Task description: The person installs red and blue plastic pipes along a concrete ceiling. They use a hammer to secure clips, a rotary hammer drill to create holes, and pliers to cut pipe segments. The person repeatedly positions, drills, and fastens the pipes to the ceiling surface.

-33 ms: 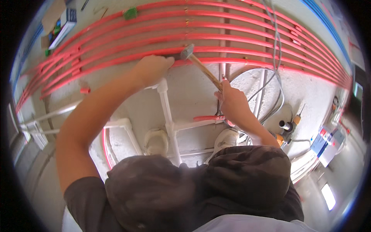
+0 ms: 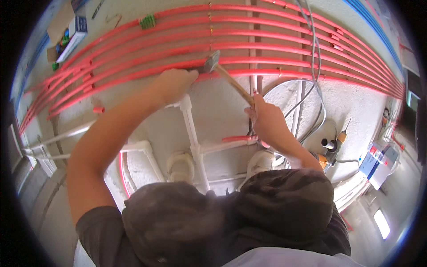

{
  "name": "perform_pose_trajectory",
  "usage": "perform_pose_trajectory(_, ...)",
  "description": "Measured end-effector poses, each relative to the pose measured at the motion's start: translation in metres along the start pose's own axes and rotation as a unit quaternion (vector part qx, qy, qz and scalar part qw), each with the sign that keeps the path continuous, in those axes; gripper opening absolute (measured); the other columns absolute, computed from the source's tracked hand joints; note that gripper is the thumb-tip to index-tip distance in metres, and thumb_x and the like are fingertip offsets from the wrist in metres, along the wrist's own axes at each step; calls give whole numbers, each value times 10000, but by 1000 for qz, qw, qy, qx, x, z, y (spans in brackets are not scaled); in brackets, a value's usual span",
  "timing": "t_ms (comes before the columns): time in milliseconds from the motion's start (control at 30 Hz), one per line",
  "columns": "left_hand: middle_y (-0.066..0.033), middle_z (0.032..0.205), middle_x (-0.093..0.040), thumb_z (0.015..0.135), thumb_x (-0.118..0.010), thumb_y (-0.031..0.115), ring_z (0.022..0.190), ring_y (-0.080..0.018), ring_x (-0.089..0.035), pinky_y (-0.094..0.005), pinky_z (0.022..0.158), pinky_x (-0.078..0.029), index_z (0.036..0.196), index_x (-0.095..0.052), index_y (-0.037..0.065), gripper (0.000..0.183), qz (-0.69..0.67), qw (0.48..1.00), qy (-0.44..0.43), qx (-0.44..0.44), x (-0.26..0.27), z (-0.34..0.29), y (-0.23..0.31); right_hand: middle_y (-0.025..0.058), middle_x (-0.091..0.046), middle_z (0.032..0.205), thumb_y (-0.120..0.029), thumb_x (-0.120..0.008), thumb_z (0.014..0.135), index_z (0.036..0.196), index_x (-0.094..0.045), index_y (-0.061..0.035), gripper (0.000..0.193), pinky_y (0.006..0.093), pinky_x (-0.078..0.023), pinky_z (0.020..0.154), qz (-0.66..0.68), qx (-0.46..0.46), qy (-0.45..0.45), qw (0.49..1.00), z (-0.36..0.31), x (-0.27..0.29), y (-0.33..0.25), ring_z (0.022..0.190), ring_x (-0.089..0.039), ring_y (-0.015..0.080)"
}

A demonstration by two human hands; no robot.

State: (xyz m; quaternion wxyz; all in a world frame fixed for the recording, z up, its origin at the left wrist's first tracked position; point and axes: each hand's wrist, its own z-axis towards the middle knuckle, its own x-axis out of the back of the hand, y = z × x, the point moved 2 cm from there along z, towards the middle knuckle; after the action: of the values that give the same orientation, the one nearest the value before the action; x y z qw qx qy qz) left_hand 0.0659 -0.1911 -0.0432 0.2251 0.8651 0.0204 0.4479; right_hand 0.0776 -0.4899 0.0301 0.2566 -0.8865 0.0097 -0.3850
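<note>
A: Right hand closed tight on the hammer, fingers wrapped round the lower end of its wooden handle!

B: And the metal head?

A: Up and to the left, over the lower red pipes, right by a dark tool poking out of the left hand.

B: How's that left hand set?

A: Curled into a fist round the tool, back of the hand towards us; most of what it grips is hidden.

B: Do hammer and tool meet?

A: They overlap from up here. Metal on metal? I can't tell.

B: What's around them?

A: Red-handled tool just below and left of the right hand, grey cable hanging across the pipes further right, green block up on the pipes at upper left.

B: Any lettering to call?

A: Pale marks on the blue-and-white box at far upper left, too small to read!
</note>
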Motion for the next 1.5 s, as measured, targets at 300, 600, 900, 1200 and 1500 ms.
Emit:
perform_pose_trajectory(300,-221,936,-703,797,-713,90,945,-436,-694,-543,817,-551,1049,-586,26,290,-11,1000,6,7,13,-5,16,220,-698,821,-257,-600,1047,1117,-548,-42,232,587,-506,680,45,4,1,999,-24,-14,17,754,-673,492)
perform_pose_trajectory(600,-240,1013,-683,847,-698,65,1017,-446,-671,-511,869,-545,1210,-657,19,368,0,997,78,11,-1,-18,7,181,-684,1027,-177,-650,983,1136,-623,-45,204,517,-518,849,60,103,54,991,-75,-89,38,973,-671,401)
perform_pose_trajectory(900,-206,1145,-665,898,-723,111,1040,-453,-651,-517,900,-541,1130,-673,36,248,-27,880,412,234,-18,-224,36,216,-596,1247,-139,-747,852,1164,-618,-25,356,491,-483,989,-76,292,121,946,-48,-80,17,1179,-562,413)
perform_pose_trajectory(1200,-59,959,-756,976,-754,180,804,-116,-673,-285,730,-546,1129,-745,32,213,-344,718,362,484,-37,-430,116,175,-588,1290,-153,-673,904,1173,-632,-25,301,511,-487,1018,-162,546,175,803,14,-115,-136,1214,-574,379)
perform_pose_trajectory(1500,-136,991,-743,909,-749,263,929,-201,-687,-369,883,-533,1076,-754,0,311,-420,717,202,519,-74,-474,308,169,-600,1361,-206,-699,923,1278,-609,-29,406,520,-500,1046,-269,585,4,765,70,-207,-247,1285,-595,353)
